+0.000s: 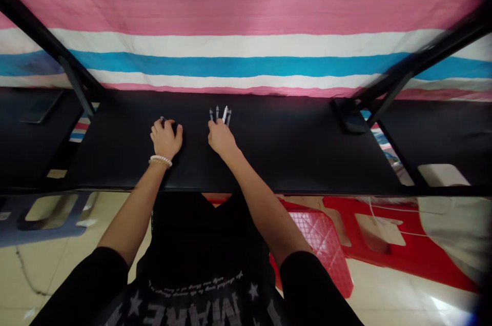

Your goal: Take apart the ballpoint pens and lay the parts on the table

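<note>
On the black table [300,151], my right hand [223,139] is closed round the lower ends of several pens [225,114], whose tips fan out beyond the fingers. One of them is white; the others look clear and dark. To the left, my left hand [166,139] rests palm down, with a beaded bracelet [160,161] at the wrist. A small dark object [162,119] shows at its fingertips, mostly hidden by the fingers. The hands are apart.
A dark phone-like object [354,122] lies at the table's right end. Black slanted frame bars [73,67] stand at both sides. Behind hangs a striped cloth [246,13]. A red stool [323,244] is below the front edge; another dark flat device [42,106] lies far left.
</note>
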A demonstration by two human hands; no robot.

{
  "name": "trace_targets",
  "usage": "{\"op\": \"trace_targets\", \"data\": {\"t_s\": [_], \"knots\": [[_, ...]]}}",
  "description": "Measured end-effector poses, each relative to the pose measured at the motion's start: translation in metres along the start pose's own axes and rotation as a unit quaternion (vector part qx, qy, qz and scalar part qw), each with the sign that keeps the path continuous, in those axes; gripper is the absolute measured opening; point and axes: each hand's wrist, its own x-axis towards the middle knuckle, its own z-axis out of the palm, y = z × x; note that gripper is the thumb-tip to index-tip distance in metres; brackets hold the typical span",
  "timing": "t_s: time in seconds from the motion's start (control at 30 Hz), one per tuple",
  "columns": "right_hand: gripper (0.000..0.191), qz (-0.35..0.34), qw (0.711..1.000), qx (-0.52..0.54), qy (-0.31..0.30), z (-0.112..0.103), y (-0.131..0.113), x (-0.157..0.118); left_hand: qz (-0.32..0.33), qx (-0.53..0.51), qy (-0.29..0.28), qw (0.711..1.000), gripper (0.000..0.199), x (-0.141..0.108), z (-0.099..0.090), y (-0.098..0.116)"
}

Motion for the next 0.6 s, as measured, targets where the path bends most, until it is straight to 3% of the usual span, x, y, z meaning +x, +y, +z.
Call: {"op": "trace_targets", "data": {"t_s": [0.13,0.33,0.47,0.6], "knots": [[0.024,-0.015,0.999,-0.003,-0.04,-0.011,0.002,0.003,0.031,-0.002,-0.029,0.999,0.038,0.001,0.011,0.018],[0.019,-0.05,0.997,-0.012,-0.056,-0.018,0.007,-0.001,0.02,0.026,-0.035,0.999,0.036,0.011,0.022,0.036],[0.014,-0.062,0.998,0.022,-0.022,-0.012,0.016,-0.001,0.029,0.0,-0.015,0.999,0.035,0.011,0.025,0.032],[0.014,-0.077,0.99,0.107,0.056,-0.004,0.023,-0.007,0.031,-0.052,0.017,0.998,0.034,0.01,0.027,0.027]]}}
